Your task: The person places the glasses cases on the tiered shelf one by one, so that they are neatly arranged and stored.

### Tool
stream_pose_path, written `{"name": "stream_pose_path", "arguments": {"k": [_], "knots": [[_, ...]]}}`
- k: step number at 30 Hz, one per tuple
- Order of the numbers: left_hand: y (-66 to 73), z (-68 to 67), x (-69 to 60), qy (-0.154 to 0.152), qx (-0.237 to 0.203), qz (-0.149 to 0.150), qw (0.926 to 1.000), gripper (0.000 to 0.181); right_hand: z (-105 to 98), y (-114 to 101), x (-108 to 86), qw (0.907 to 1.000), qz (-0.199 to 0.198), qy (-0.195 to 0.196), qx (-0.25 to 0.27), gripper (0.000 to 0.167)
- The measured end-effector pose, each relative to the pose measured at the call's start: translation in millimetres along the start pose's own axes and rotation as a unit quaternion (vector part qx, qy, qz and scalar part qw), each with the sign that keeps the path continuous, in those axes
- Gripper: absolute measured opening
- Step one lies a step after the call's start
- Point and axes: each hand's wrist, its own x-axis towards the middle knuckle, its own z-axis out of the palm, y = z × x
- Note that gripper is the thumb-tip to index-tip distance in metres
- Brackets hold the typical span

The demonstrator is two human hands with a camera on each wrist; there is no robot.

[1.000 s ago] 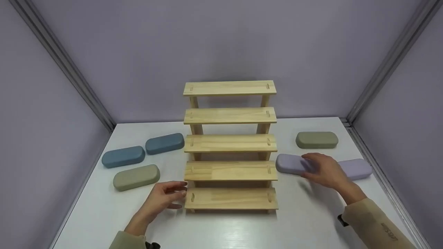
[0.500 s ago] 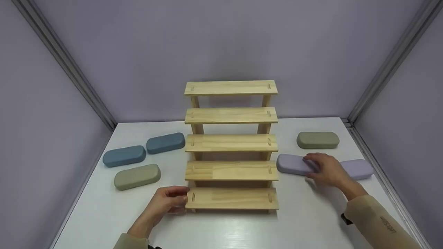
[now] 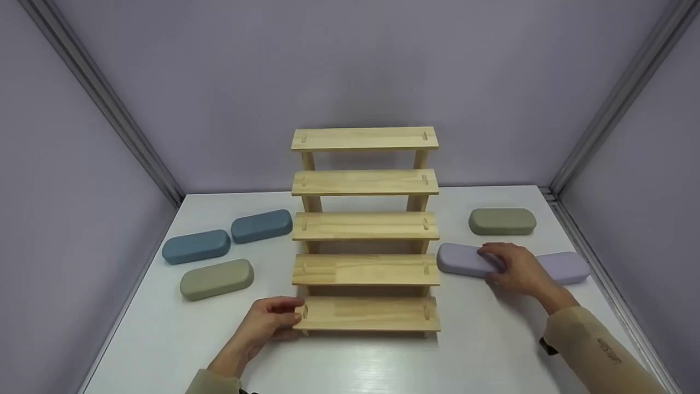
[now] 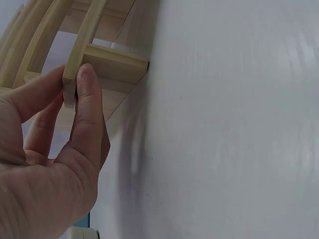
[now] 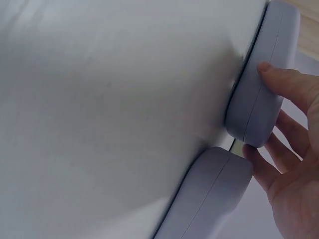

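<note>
A stepped wooden display rack [image 3: 366, 226] stands in the middle of the table. My left hand [image 3: 265, 323] pinches the left end of its lowest shelf [image 3: 366, 314]; the left wrist view shows the thumb and fingers [image 4: 88, 107] on opposite faces of that board. At the right, my right hand [image 3: 517, 271] holds the right end of a lavender glasses case [image 3: 464, 260] lying on the table, thumb [image 5: 279, 79] on its near side and fingers behind it. A second lavender glasses case [image 3: 564, 268] lies just right of it, partly hidden by the hand.
Two blue glasses cases [image 3: 197, 247] and a green case [image 3: 217, 279] lie left of the rack. Another green case [image 3: 502, 221] lies at the back right. Pale walls [image 3: 361, 65] enclose the white table [image 3: 355, 366] at the back and sides.
My left hand has moved slightly right and now pinches the lowest shelf's end. The right hand has closed in a little on the lavender glasses case, which stays in place.
</note>
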Motion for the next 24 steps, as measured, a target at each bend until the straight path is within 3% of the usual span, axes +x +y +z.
{"name": "stream_pose_path", "arguments": {"k": [24], "knots": [[-2.2, -0.3, 1.5, -0.005, -0.018, 0.005, 0.9998, 0.045, 4.6, -4.8, -1.9, 0.9998, 0.001, 0.013, -0.014, 0.052]]}}
